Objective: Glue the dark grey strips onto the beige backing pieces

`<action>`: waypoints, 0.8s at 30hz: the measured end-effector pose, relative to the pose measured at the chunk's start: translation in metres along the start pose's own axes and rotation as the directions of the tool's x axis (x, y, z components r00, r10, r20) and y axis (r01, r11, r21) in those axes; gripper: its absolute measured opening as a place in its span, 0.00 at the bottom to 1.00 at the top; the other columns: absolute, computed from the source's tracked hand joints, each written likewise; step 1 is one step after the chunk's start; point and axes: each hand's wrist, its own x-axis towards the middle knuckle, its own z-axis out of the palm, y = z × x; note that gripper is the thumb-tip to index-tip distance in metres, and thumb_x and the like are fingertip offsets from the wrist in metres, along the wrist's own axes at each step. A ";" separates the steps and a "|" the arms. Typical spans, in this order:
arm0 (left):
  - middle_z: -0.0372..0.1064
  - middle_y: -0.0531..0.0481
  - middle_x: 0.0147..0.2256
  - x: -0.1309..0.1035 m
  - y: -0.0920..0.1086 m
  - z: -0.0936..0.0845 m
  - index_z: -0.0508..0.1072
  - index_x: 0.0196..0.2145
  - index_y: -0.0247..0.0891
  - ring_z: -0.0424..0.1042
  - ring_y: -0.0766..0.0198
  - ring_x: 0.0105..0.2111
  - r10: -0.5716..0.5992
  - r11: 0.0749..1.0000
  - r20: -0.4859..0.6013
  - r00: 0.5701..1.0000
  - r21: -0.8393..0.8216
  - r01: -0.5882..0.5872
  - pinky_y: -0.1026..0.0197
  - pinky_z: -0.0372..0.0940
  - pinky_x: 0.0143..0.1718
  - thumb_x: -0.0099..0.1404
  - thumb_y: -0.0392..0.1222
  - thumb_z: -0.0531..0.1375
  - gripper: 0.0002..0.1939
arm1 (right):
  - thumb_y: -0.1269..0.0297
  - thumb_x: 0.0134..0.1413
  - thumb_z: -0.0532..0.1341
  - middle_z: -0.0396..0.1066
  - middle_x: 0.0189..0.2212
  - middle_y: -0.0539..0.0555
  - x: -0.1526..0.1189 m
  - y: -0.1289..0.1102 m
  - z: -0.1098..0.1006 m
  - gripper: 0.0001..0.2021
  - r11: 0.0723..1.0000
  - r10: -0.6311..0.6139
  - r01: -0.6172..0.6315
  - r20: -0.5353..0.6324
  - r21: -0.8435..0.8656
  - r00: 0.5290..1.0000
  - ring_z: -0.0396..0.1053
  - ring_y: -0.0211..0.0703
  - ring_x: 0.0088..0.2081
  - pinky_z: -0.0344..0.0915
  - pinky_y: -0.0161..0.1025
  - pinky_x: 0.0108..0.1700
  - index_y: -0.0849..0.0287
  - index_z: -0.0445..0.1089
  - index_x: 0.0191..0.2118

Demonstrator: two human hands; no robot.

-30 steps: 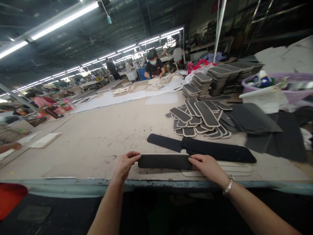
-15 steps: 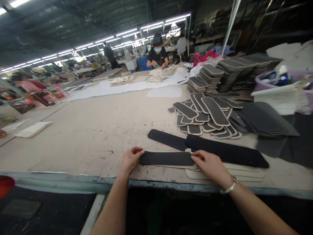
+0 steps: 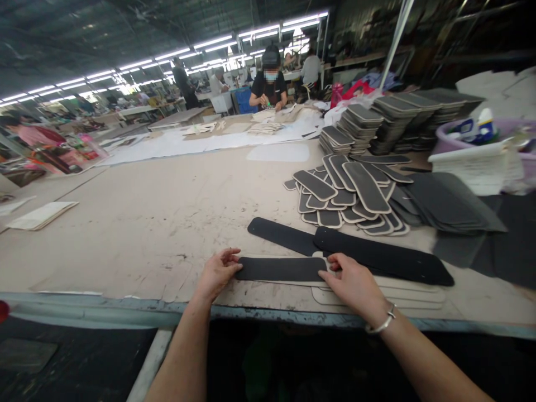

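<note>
A dark grey rounded strip (image 3: 281, 269) lies flat on a slightly larger beige piece (image 3: 268, 282) near the table's front edge. At its left end is my left hand (image 3: 218, 272), thumb tip against the strip and fingers spread apart above the thumb. My right hand (image 3: 355, 283) is at the other end, its thumb on the strip's corner and its fingertips apart, by the beige edge. Just behind lie longer black strips (image 3: 381, 255), overlapping. More beige rounded pieces (image 3: 410, 293) are partly under the black ones, beside my right hand.
Grey pieces with beige borders (image 3: 364, 187) lie in a loose heap at the right, with neat stacks (image 3: 362, 128) behind. Dark sheets (image 3: 452, 201) and a purple basket (image 3: 444, 137) are further right. Across the table a person (image 3: 270, 84) works. Folded pale sheets (image 3: 44, 215) lie left.
Both hands have loosened from a closer pinch at the strip's ends; thumb and fingers now stand further apart. The strip remains on the beige piece. The view has shifted slightly.
</note>
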 end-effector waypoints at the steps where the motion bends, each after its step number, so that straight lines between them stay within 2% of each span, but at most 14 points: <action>1: 0.67 0.51 0.30 -0.002 0.002 0.001 0.71 0.40 0.35 0.67 0.67 0.30 0.014 1.000 -0.002 1.000 -0.012 -0.014 0.66 0.62 0.33 0.42 0.38 0.66 0.23 | 0.56 0.46 0.59 0.68 0.32 0.51 0.000 0.000 0.000 0.14 1.000 0.007 -0.007 0.001 0.001 1.000 0.66 0.40 0.32 0.61 0.36 0.35 0.58 0.65 0.37; 8: 0.68 0.49 0.31 -0.014 0.014 0.001 0.74 0.37 0.35 0.67 0.64 0.33 0.078 0.992 0.038 0.996 -0.098 -0.074 0.65 0.63 0.35 0.45 0.38 0.66 0.19 | 0.58 0.47 0.58 0.70 0.36 0.54 -0.003 0.001 0.003 0.21 1.000 -0.008 0.008 -0.022 0.015 1.000 0.68 0.41 0.33 0.62 0.38 0.38 0.59 0.64 0.48; 11: 0.70 0.48 0.33 -0.017 0.014 -0.003 0.74 0.35 0.36 0.68 0.64 0.34 0.115 0.985 0.063 0.991 -0.134 -0.106 0.64 0.63 0.36 0.46 0.38 0.66 0.15 | 0.60 0.48 0.58 0.68 0.40 0.55 -0.005 -0.002 0.002 0.21 0.999 -0.051 0.051 -0.044 0.004 0.998 0.67 0.38 0.31 0.62 0.37 0.38 0.60 0.63 0.50; 15: 0.71 0.50 0.31 -0.023 0.016 -0.009 0.74 0.32 0.37 0.68 0.64 0.33 0.163 0.969 0.037 0.986 -0.193 -0.153 0.64 0.64 0.36 0.46 0.37 0.67 0.12 | 0.62 0.48 0.58 0.68 0.40 0.53 -0.004 -0.002 0.000 0.20 0.994 -0.100 0.101 -0.022 0.043 0.995 0.66 0.36 0.30 0.63 0.36 0.36 0.58 0.63 0.50; 18: 0.72 0.48 0.32 -0.028 0.021 -0.010 0.74 0.30 0.36 0.69 0.62 0.34 0.179 0.978 0.122 0.976 -0.126 -0.164 0.63 0.63 0.37 0.48 0.37 0.66 0.09 | 0.62 0.47 0.59 0.69 0.39 0.52 -0.002 0.001 0.002 0.22 0.995 -0.073 0.073 -0.007 0.071 0.997 0.67 0.37 0.30 0.63 0.36 0.36 0.57 0.62 0.51; 21: 0.72 0.46 0.34 -0.028 0.024 -0.005 0.75 0.33 0.36 0.69 0.61 0.36 0.114 0.993 0.218 0.969 -0.036 -0.109 0.63 0.63 0.38 0.48 0.38 0.65 0.11 | 0.61 0.46 0.59 0.70 0.36 0.50 -0.002 0.003 0.005 0.22 0.995 -0.034 0.033 0.010 0.095 0.999 0.67 0.38 0.32 0.62 0.36 0.36 0.57 0.64 0.50; 24: 0.71 0.48 0.31 -0.023 0.019 -0.001 0.74 0.34 0.35 0.68 0.62 0.33 0.053 0.998 0.117 0.992 0.026 -0.056 0.64 0.63 0.34 0.46 0.38 0.65 0.14 | 0.60 0.49 0.57 0.71 0.32 0.49 -0.005 0.002 0.005 0.14 0.994 -0.057 0.059 -0.024 0.091 0.998 0.67 0.39 0.33 0.62 0.36 0.35 0.54 0.68 0.43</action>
